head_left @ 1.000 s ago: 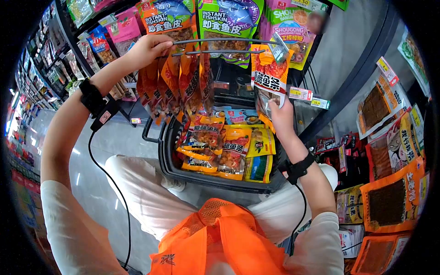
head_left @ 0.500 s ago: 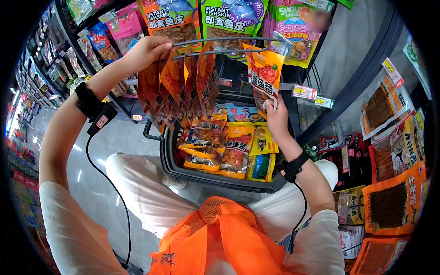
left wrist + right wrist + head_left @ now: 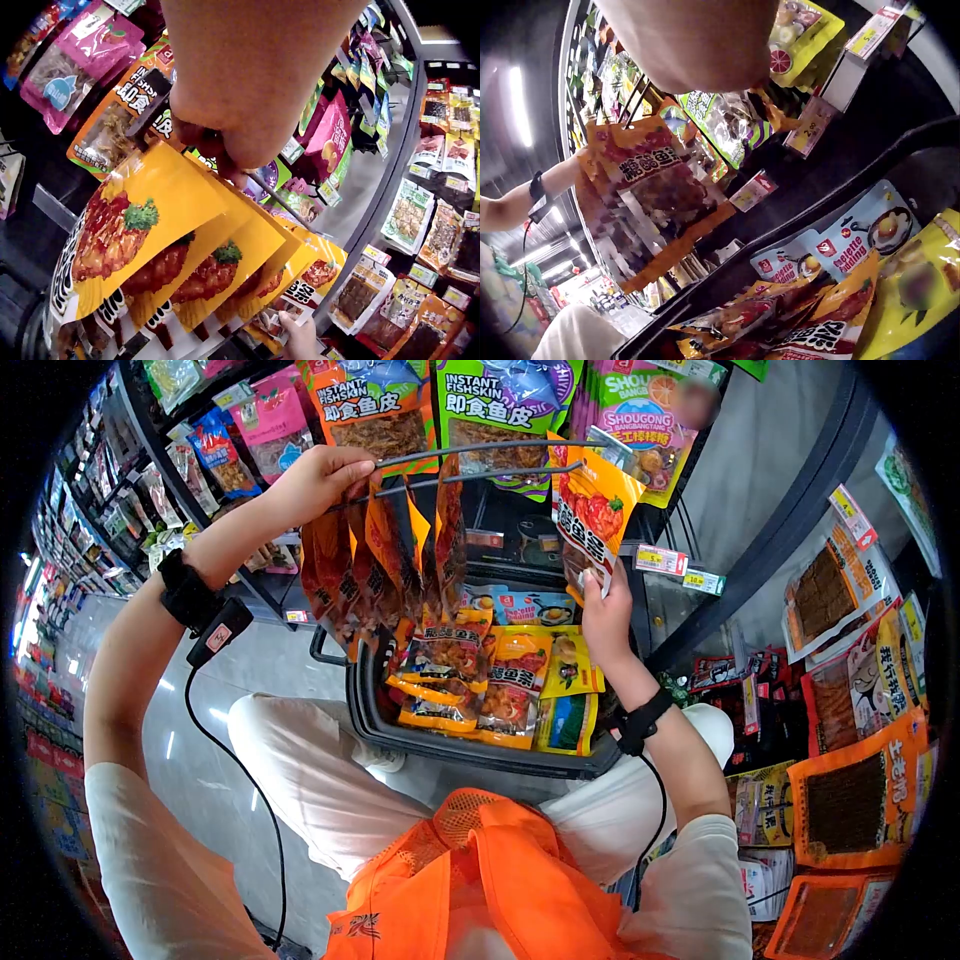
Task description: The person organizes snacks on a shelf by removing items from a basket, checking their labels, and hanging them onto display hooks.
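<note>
I see the left hand (image 3: 335,477) gripping the wire hook (image 3: 420,456), the right hand (image 3: 608,620) pinching an orange pouch (image 3: 598,505) at its tip; tilted, the pouch might snag.

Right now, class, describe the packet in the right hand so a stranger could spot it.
Start at the black basket between the person's knees, then look up to the wire hook above it. At the hook's tip, a tilted orange packet is pinched by the right hand. Similar packets bunch near the left hand; this one stands apart.
</note>
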Tool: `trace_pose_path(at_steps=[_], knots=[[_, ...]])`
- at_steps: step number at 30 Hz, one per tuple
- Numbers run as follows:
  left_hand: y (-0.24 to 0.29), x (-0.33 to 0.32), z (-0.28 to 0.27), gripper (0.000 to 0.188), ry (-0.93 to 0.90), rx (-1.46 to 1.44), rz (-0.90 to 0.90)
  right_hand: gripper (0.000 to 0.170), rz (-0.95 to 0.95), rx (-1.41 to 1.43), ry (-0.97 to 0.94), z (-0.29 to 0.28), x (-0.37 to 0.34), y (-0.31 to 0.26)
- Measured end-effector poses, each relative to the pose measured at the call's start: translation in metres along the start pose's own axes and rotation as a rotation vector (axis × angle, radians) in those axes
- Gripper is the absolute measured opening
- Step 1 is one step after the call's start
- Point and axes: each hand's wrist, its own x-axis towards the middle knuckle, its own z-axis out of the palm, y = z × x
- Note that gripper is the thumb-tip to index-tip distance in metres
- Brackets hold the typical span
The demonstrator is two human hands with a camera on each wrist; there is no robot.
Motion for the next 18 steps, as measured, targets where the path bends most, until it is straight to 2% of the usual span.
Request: trace_pose_path(at_steps=[6,9,11,14,16,18], knots=[[-0.003,-0.002,0.001,0.026,0.008,0.020,0.035,0.036,-0.039,-0.043,-0.026,-0.007,0.002,0.006],[-0.003,-0.002,0.002,0.026,0.010,0.008,0.030,0.037,-0.089,-0.130,-0.035,-0.010,0.002,0.008],[-0.002,-0.001,0.002,0.026,-0.002,0.004,0.017,0.040,-0.194,-0.191,-0.046,-0.011,0.002,0.000],[-0.001,0.000,0.003,0.026,-0.011,0.017,0.040,0.044,-0.217,-0.223,-0.086,-0.010,0.000,-0.004],[0.000,0.001,0.005,0.027,0.034,0.090,0.102,0.047,-0.212,-0.187,-0.103,-0.006,-0.002,-0.007],[0.003,0.001,0.006,0.027,0.021,0.068,0.073,0.050,-0.207,-0.150,-0.119,0.000,-0.004,-0.008]])
